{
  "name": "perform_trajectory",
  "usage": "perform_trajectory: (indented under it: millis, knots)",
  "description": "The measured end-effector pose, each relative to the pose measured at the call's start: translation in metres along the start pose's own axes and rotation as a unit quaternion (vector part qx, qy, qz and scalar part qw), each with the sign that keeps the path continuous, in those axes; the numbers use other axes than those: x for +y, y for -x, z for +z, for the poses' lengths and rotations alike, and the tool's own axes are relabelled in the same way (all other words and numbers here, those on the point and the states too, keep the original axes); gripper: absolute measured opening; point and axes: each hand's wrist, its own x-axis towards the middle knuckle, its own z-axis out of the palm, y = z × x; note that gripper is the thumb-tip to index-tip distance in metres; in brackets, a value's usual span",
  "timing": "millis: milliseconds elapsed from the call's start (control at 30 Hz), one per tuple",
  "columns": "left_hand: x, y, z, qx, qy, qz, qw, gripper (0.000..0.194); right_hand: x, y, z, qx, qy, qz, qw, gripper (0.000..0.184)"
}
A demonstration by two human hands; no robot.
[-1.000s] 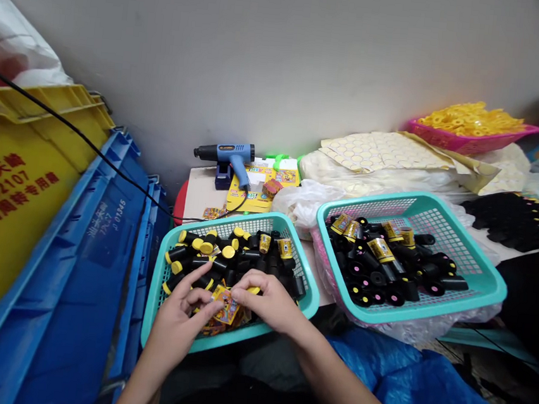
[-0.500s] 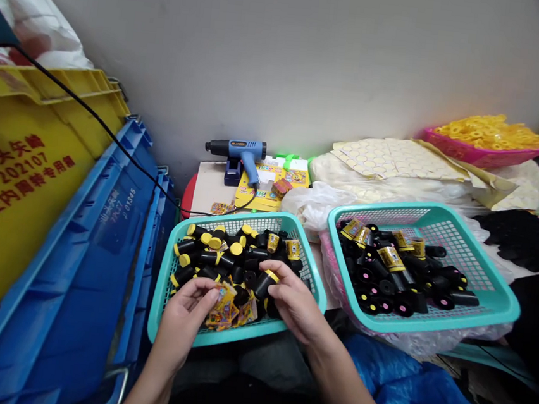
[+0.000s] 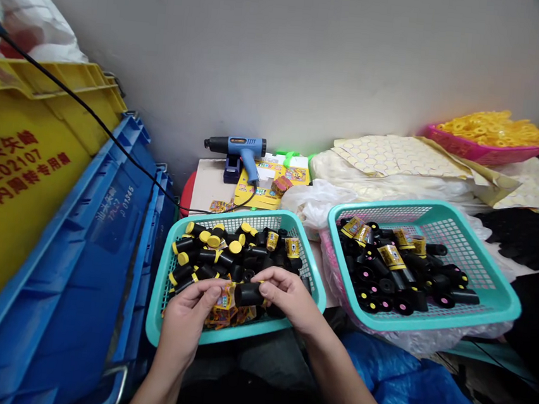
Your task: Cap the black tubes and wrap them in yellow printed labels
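My left hand [image 3: 187, 315] pinches a printed yellow plastic sleeve label [image 3: 226, 297] between thumb and fingers. In my right hand [image 3: 291, 298], fingertips grip a small black cylinder with a yellow cap [image 3: 247, 294] by its capped end. The cylinder lies sideways, its black end meeting the label; whether it is inside the label I cannot tell. Both hands are above a turquoise basket [image 3: 158, 286] holding many black cylinders with yellow caps [image 3: 207, 256]. A pile of loose printed labels [image 3: 227, 317] lies at its near side, partly hidden by my hands.
A second turquoise basket [image 3: 496, 274] on the right holds black cylinders, several with yellow labels. Behind stands a blue heat gun [image 3: 246, 146] with a black cord. Blue crates [image 3: 67, 271] and a yellow crate [image 3: 26, 159] line the left; a pink basket [image 3: 517, 154] holds yellow parts.
My right hand has moved left and turned the black cylinder from tilted to sideways, bringing its end to the label. My left hand keeps its pinch on the label.
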Motion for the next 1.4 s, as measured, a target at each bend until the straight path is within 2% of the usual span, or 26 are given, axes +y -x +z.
perform_trajectory:
  millis: [167, 267, 367, 500, 633, 700, 833, 1000, 1067, 1167, 1333, 1400]
  knots:
    - [0.0, 0.001, 0.006, -0.018, 0.014, 0.03, 0.999, 0.021, 0.004, 0.001, 0.004, 0.032, 0.011, 0.005, 0.999, 0.031]
    - [0.005, 0.005, 0.009, -0.031, -0.024, 0.067, 0.997, 0.018, 0.007, 0.003, 0.008, 0.065, 0.021, 0.007, 0.998, 0.031]
    - [0.01, 0.009, 0.011, -0.038, -0.065, 0.095, 0.993, 0.02, 0.01, 0.005, 0.012, 0.068, -0.001, 0.004, 0.998, 0.032]
    - [0.013, 0.01, 0.009, -0.039, -0.087, 0.059, 0.994, 0.035, 0.016, 0.007, 0.017, 0.07, -0.025, -0.016, 0.997, 0.034]
    - [0.013, 0.006, 0.002, -0.112, -0.135, 0.017, 0.984, 0.032, 0.021, 0.008, 0.022, 0.098, 0.007, -0.058, 0.993, 0.034]
    - [0.013, 0.004, 0.0, -0.133, -0.119, -0.001, 0.984, 0.032, 0.023, 0.009, 0.024, 0.088, -0.01, -0.077, 0.993, 0.031]
    - [0.013, 0.005, -0.004, -0.127, -0.058, -0.012, 0.99, 0.034, 0.024, 0.014, 0.023, 0.03, -0.081, -0.083, 0.993, 0.032]
    - [0.021, 0.006, -0.011, -0.185, -0.087, -0.018, 0.979, 0.028, 0.017, 0.019, 0.02, -0.001, -0.044, -0.108, 0.993, 0.021]
    - [0.026, 0.008, -0.008, -0.19, -0.096, -0.018, 0.977, 0.029, 0.017, 0.018, 0.02, -0.032, -0.067, -0.076, 0.994, 0.029]
    - [0.032, 0.011, 0.001, -0.183, -0.096, -0.016, 0.978, 0.03, 0.022, 0.014, 0.021, -0.071, -0.146, -0.01, 0.987, 0.053]
    - [0.03, 0.016, 0.009, -0.18, -0.092, -0.002, 0.979, 0.028, 0.028, 0.012, 0.015, -0.077, -0.161, 0.017, 0.984, 0.053]
    - [0.027, 0.019, 0.012, -0.191, -0.117, 0.037, 0.974, 0.026, 0.026, 0.015, 0.012, -0.075, -0.138, 0.003, 0.988, 0.058]
